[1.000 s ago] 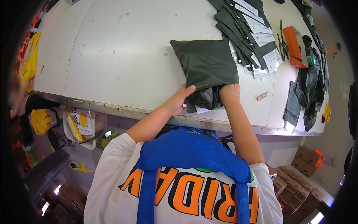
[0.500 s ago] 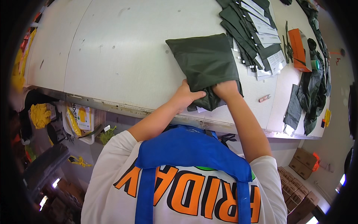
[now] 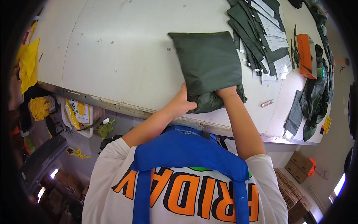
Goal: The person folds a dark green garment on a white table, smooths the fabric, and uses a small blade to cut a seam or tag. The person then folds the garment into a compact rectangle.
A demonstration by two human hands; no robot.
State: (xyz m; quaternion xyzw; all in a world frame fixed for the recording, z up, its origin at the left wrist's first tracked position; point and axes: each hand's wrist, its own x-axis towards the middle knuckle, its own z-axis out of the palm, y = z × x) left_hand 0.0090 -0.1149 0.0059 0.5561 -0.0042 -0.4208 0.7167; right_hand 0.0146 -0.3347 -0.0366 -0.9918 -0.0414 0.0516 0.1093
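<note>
The fingers of the left hand (image 3: 181,103) are now clamped on the near edge of the dark green pouch (image 3: 207,63), while the right hand (image 3: 226,91) has been pushed inside, its fingers hidden, so stuffing appears nearly done.

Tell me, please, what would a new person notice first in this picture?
First, the dark green fabric pouch in the middle of the white table, with the left hand gripping its near edge and the right hand pushed inside it. Next, the row of dark green pieces at the table's far right, beside an orange box.
</note>
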